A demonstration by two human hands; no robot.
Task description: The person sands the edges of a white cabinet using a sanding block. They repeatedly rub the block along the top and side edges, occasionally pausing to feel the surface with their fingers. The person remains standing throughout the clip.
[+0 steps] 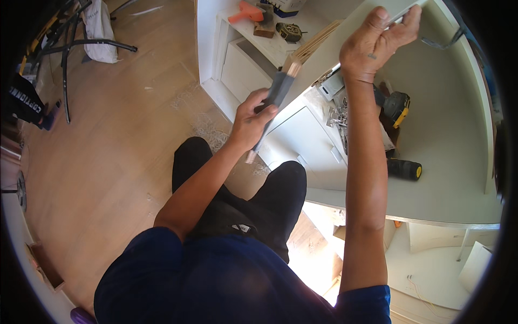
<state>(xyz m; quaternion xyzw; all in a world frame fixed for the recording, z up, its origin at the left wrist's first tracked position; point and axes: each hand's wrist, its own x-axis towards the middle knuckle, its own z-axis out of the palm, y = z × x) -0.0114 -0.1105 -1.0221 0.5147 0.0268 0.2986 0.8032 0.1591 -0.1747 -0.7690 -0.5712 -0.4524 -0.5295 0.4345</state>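
My left hand (252,121) grips a sanding block (276,94), a wooden strip wrapped in dark grey abrasive, pressed against the edge of a pale grey panel (345,32). My right hand (377,38) is raised and clamps the top edge of that same panel, steadying it. The panel stands tilted on its edge in front of me, showing layered plywood along its near side. My knees in black trousers are below the hands.
A yellow and black cordless drill (396,108) and a black battery tool (403,169) lie on the grey worktop (448,178). White cabinet with drawers (243,65), an orange tool (245,12), wood shavings on the wooden floor (108,162), black stand legs at left.
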